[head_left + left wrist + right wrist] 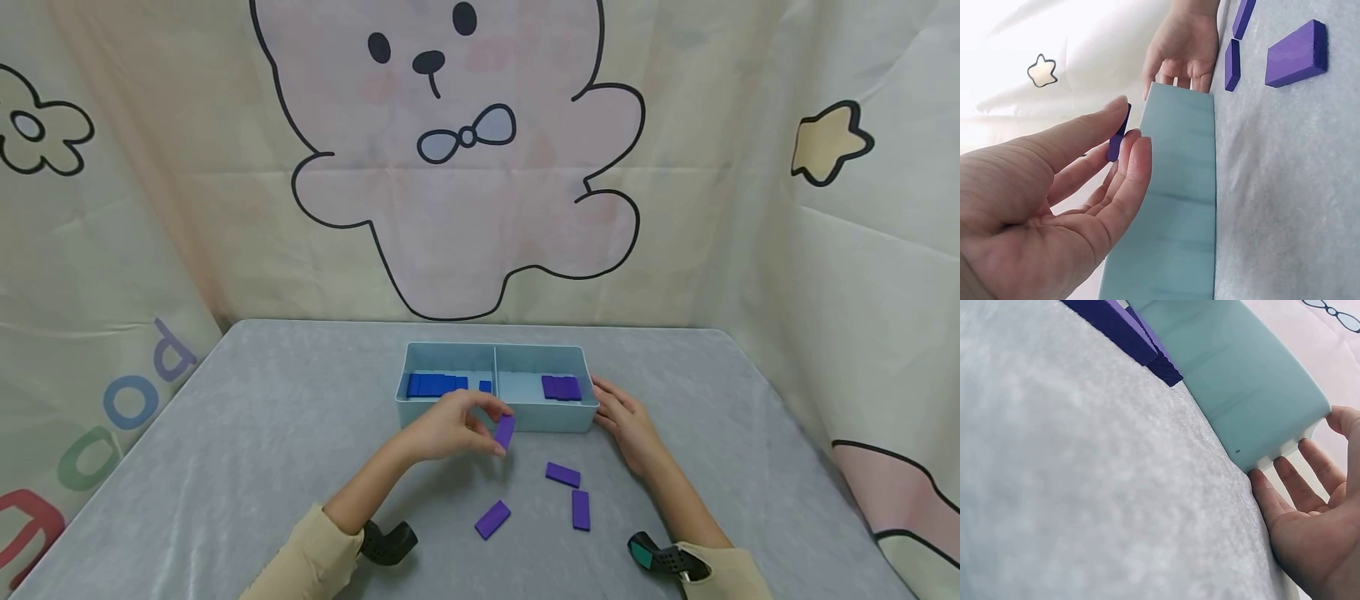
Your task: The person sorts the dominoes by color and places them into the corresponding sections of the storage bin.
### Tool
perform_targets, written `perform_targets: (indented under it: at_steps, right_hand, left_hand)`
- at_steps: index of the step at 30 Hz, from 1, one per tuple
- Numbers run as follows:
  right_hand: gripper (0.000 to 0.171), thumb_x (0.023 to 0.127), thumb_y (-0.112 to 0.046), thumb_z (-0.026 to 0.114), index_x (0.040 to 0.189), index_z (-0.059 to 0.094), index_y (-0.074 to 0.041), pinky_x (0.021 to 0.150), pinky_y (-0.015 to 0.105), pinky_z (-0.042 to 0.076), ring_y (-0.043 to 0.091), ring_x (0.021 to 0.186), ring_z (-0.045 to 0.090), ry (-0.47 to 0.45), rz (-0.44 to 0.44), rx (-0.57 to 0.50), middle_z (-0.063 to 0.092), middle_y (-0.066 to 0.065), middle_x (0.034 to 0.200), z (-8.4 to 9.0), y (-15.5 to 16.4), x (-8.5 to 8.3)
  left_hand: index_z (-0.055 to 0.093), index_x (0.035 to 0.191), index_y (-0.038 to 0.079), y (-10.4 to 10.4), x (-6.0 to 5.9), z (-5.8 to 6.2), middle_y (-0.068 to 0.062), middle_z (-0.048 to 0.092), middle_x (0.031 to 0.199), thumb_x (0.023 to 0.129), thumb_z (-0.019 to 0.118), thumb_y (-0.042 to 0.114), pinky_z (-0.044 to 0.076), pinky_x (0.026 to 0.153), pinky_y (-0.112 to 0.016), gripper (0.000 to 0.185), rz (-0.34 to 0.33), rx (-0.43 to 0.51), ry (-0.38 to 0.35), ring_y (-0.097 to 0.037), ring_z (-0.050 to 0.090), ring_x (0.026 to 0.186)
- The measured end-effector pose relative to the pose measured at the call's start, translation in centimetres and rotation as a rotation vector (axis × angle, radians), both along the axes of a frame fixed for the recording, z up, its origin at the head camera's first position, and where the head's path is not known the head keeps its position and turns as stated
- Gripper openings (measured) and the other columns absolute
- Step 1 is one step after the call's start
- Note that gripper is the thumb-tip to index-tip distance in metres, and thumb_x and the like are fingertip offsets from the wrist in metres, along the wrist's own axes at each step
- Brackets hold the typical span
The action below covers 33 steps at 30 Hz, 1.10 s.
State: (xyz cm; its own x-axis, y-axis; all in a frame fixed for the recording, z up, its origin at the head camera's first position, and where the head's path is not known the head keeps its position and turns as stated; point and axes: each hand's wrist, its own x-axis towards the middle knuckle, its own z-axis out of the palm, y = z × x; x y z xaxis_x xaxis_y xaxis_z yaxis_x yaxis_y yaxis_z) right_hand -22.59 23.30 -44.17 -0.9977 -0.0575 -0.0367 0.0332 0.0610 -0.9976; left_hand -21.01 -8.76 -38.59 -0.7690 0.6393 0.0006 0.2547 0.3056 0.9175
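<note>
My left hand [453,427] pinches a small purple rectangular block [506,432] between thumb and fingers, just in front of a light blue two-compartment box [551,418]. In the left wrist view the held block [1120,136] stands edge-on above the fingertips. My right hand [632,433] rests against the box's right end. Seen from the right wrist, its extended fingers [1300,484] touch that end wall, with the thumb up at the rim. Purple blocks [561,388] lie together in the right compartment; blue blocks [437,384] lie in the left one.
Three loose purple blocks lie on the grey cloth-covered table [262,433] before the box: one to the left [492,520], one upper right [562,475] and one lower right [581,510]. A printed curtain [690,250] hangs behind the table.
</note>
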Motion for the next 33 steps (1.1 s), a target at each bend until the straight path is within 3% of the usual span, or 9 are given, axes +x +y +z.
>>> perform_targets:
  at_steps: [15, 28, 33]
  right_hand:
    - [0.057, 0.115, -0.026, 0.045, 0.162, 0.035, 0.004, 0.096, 0.013, 0.051, -0.004, 0.110, 0.064, 0.001, 0.005, -0.003, 0.036, 0.027, 0.165, 0.0, -0.1, 0.0]
    - [0.057, 0.115, -0.028, 0.045, 0.162, 0.035, 0.003, 0.095, 0.013, 0.052, -0.006, 0.107, 0.064, -0.004, 0.002, -0.010, 0.036, 0.027, 0.165, 0.0, 0.0, -0.1]
    - [0.057, 0.115, -0.028, 0.045, 0.162, 0.034, 0.003, 0.095, 0.013, 0.052, -0.006, 0.107, 0.064, -0.007, 0.002, -0.010, 0.036, 0.027, 0.165, 0.0, -0.1, -0.1]
  left_hand:
    - [0.069, 0.131, 0.002, 0.3, -1.0, 1.1, -0.010, 0.066, 0.106, 0.089, 0.084, 0.004, 0.061, 0.076, -0.028, 0.044, 0.047, 0.012, 0.019, -0.014, 0.073, 0.078]
    - [0.067, 0.135, 0.004, 1.1, -2.5, 2.4, -0.013, 0.067, 0.111, 0.091, 0.082, 0.003, 0.065, 0.081, -0.036, 0.047, 0.083, 0.053, -0.074, -0.019, 0.073, 0.084]
    - [0.065, 0.137, 0.003, 1.2, -3.0, 2.6, -0.015, 0.066, 0.113, 0.092, 0.081, 0.003, 0.065, 0.085, -0.041, 0.047, 0.085, 0.085, -0.097, -0.032, 0.076, 0.088]
